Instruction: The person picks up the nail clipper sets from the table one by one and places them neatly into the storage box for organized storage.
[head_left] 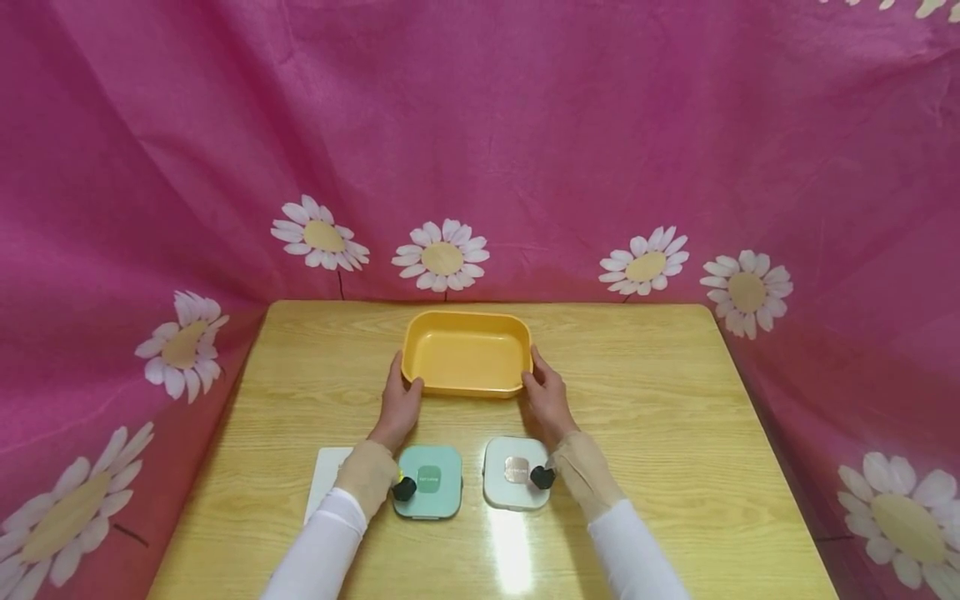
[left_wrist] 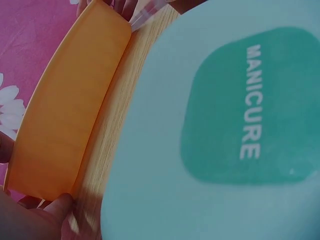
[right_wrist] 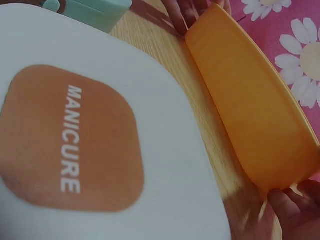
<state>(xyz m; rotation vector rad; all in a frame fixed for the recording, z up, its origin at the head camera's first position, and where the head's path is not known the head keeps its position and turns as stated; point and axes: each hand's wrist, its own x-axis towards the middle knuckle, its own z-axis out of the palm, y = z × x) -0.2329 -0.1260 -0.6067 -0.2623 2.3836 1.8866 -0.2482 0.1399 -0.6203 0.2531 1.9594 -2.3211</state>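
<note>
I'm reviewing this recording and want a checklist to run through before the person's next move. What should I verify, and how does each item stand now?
1. Left hand on the yellow tray: ok, holds its left end.
2. Right hand on the tray: ok, holds its right end.
3. Tray upright: ok, its opening faces up.
4. Tray apart from the green case and white case: ok, bare tabletop shows between.
5. Tray's base fully on the tabletop: cannot tell whether it rests or is slightly raised.
6. White flat item in full view: not ok, the left arm covers part of it.
</note>
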